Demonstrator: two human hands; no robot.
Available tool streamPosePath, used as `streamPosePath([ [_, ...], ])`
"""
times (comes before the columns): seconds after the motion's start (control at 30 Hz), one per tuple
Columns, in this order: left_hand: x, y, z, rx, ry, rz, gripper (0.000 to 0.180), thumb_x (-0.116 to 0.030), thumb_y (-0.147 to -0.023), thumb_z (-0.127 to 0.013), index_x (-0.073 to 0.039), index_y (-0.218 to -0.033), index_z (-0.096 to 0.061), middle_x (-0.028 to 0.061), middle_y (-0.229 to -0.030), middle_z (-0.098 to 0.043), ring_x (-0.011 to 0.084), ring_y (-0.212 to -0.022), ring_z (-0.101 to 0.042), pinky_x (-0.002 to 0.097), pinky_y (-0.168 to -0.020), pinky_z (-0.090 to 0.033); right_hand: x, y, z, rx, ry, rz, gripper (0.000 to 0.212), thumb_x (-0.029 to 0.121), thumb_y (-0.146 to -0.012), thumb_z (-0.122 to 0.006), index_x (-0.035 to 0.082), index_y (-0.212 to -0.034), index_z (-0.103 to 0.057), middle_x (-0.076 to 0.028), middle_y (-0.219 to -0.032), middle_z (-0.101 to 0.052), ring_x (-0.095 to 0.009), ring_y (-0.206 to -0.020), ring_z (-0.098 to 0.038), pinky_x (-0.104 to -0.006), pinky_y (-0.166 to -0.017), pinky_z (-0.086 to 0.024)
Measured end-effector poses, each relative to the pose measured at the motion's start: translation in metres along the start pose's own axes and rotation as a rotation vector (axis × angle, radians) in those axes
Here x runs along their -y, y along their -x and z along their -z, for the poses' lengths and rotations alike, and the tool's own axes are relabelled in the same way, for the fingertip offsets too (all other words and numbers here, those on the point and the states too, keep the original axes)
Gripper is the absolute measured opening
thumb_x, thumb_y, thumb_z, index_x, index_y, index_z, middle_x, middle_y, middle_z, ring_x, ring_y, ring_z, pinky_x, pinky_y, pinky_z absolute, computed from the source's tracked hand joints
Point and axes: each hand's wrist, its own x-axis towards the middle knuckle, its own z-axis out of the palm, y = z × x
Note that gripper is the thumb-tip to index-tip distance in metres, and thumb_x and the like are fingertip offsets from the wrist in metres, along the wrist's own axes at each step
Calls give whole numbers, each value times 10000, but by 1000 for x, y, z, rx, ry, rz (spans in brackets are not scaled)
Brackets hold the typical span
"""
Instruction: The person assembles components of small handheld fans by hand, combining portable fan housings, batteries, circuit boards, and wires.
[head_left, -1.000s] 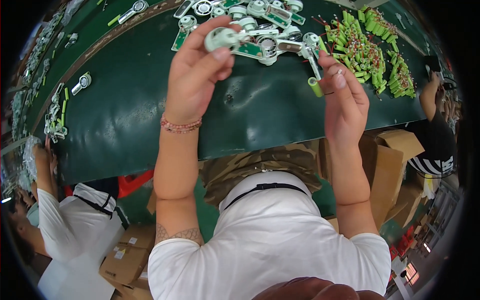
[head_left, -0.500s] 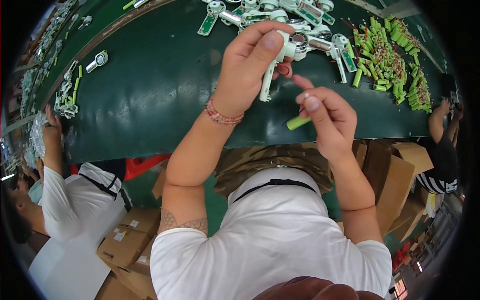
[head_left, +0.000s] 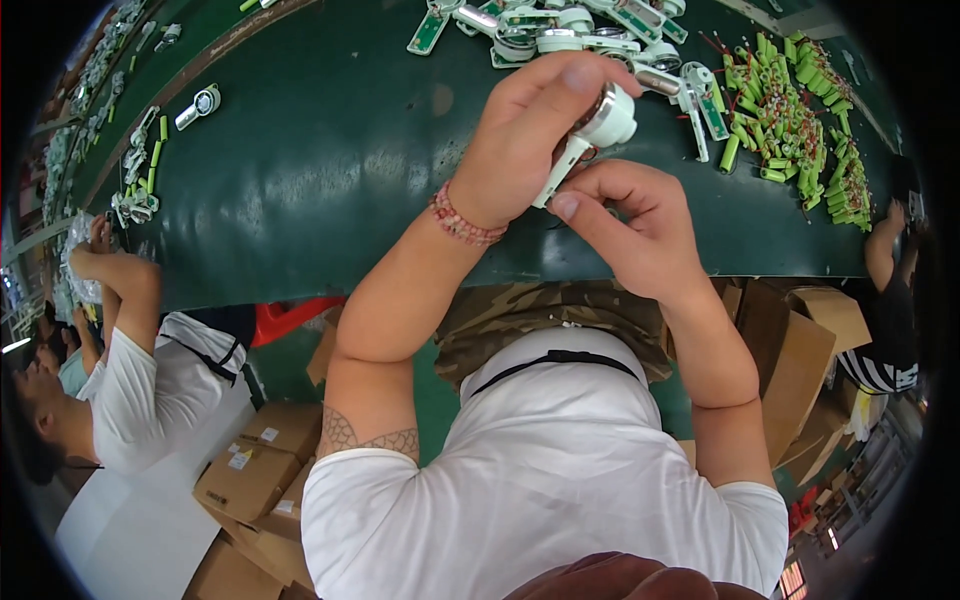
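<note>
A white handheld unit (head_left: 612, 121), with a round head and a slim handle, is held just above the dark green table (head_left: 330, 190), tilted so that its handle slopes down toward the person's left. To its left, the left hand (head_left: 540, 140) has its fingers wrapped around it, the thumb lying by the head; a beaded bracelet (head_left: 463, 222) circles that wrist. Below the unit and slightly right, the right hand (head_left: 642, 225) has thumb and forefinger drawn together at the handle's lower end; that spot is small and partly hidden, so I cannot tell whether they grip the handle or something slender beside it. Beyond the unit lies a pile of similar white parts (head_left: 560, 40), some showing green circuit boards. To the unit's right is a heap of lime-green cells (head_left: 780, 163) with red leads. Well to its left, a lone white-and-silver piece (head_left: 200, 106) lies on the table.
</note>
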Motion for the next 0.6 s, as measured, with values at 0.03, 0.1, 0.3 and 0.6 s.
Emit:
streamPosePath([
  [0.03,1,0,-1,-3,1,1,451,-433,-1018,-405,-39,-1099,-609,3,-749,-559,46,-588,-438,198,-509,-354,0,1,0,2,-1,-2,65,37,-848,-670,-25,-830,-673,-11,-702,-607,-59,-636,-527,-238,-575,-423],
  [0.1,1,1,-3,-5,4,16,415,-395,-1026,-405,-46,-1067,-624,-10,-754,-574,41,-585,-457,197,-513,-371,2,2,-1,-9,43,53,59,37,-839,-677,-22,-831,-676,-32,-712,-617,-77,-637,-539,-246,-568,-427],
  [0.3,2,-1,0,13,43,79,401,-391,-1024,-415,-48,-1041,-622,0,-766,-588,48,-614,-501,191,-536,-406,9,0,1,21,100,60,54,27,-830,-681,-26,-841,-678,-59,-716,-621,-99,-625,-547,-250,-572,-434],
  [0.6,11,0,0,44,151,162,394,-373,-1036,-393,-41,-1044,-605,8,-816,-585,47,-630,-505,192,-561,-422,12,0,4,32,117,42,62,25,-814,-674,-35,-828,-684,-63,-694,-623,-90,-591,-522,-248,-538,-409],
])
